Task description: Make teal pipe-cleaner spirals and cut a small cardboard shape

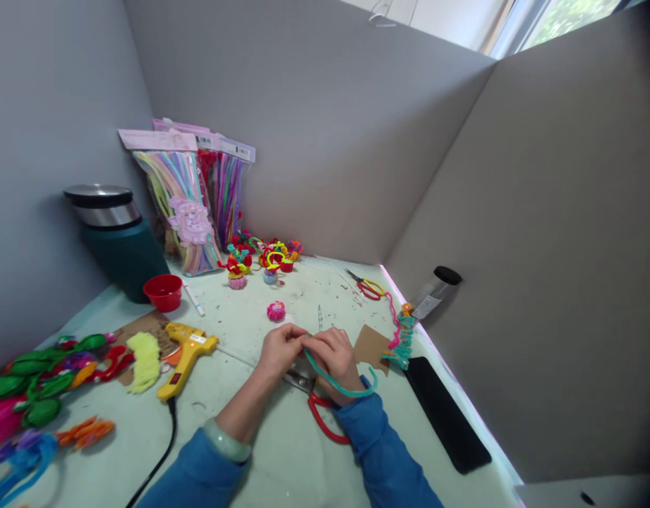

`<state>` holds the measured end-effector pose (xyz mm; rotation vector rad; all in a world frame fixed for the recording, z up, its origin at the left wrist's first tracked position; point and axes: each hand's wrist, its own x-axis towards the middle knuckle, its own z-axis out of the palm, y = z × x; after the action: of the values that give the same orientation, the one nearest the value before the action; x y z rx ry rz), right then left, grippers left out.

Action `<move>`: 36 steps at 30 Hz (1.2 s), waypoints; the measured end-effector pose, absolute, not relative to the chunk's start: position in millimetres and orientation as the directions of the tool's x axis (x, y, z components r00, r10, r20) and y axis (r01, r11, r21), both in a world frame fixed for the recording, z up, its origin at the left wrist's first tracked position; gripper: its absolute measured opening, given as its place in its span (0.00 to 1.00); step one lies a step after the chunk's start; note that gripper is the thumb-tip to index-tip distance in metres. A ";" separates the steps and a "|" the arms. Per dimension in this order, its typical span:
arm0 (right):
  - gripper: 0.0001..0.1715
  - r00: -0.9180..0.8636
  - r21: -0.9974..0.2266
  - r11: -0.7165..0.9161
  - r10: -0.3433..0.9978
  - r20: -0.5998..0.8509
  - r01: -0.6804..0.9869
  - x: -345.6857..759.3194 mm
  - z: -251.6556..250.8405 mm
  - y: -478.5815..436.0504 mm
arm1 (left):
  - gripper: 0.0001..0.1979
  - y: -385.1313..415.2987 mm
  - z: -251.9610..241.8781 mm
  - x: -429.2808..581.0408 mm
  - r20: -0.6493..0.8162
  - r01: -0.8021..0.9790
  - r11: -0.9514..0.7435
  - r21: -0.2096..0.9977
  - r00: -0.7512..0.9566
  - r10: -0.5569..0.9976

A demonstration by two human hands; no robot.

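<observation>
The right hand [332,355] has its fingers clamped together on one end of a teal pipe cleaner [332,384]; the left hand [279,348] brings its fingertips to the same spot, though whether they grip too cannot be told. The pipe cleaner is right of the yellow glue gun [183,361], its free length hooking up at the tip. It should be very light, soft outside, bendable, hardly slippery or fragile; a pinch close to the bend would likely steer it best, while a hard squeeze may flatten the fuzz. Beneath the hands, right of the glue gun, lie scissors [300,382] on the counter [282,451]. A pink fuzzy ball [276,311] sits beyond and right of the glue gun; farther right lies cardboard [371,346]. Just left of it is a yellow fuzzy piece [145,361].
</observation>
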<state>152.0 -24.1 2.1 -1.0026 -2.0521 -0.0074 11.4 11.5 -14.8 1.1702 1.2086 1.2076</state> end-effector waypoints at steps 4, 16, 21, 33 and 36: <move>0.16 -0.353 -0.389 0.684 0.683 0.640 0.618 153.5 2.3 -26.3 | 0.05 9.6 -5.0 10.3 -0.086 -0.122 0.080 0.989 -0.044 0.995; 0.13 -0.278 -0.601 0.732 0.679 0.679 0.320 150.7 1.2 -25.4 | 0.08 7.9 -3.2 10.7 -0.098 -0.209 0.096 0.973 -0.001 0.995; 0.11 -0.327 -0.653 0.712 0.701 0.634 0.258 147.7 1.7 -28.5 | 0.08 9.4 -4.8 9.2 -0.059 -0.142 0.049 0.989 -0.070 0.996; 0.11 -0.086 -0.751 0.555 0.820 0.565 0.357 153.0 -2.2 -25.1 | 0.09 9.3 -2.8 10.6 -0.061 -0.190 0.056 0.980 -0.024 0.998; 0.08 -0.019 -0.756 0.496 0.841 0.540 0.427 151.0 -5.1 -24.2 | 0.09 8.2 -1.2 10.4 -0.048 -0.181 0.044 0.983 -0.016 0.999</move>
<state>151.0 -24.2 -5.1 -1.1049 -1.6412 0.4704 10.4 8.2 -1.2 1.0322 1.1107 1.2702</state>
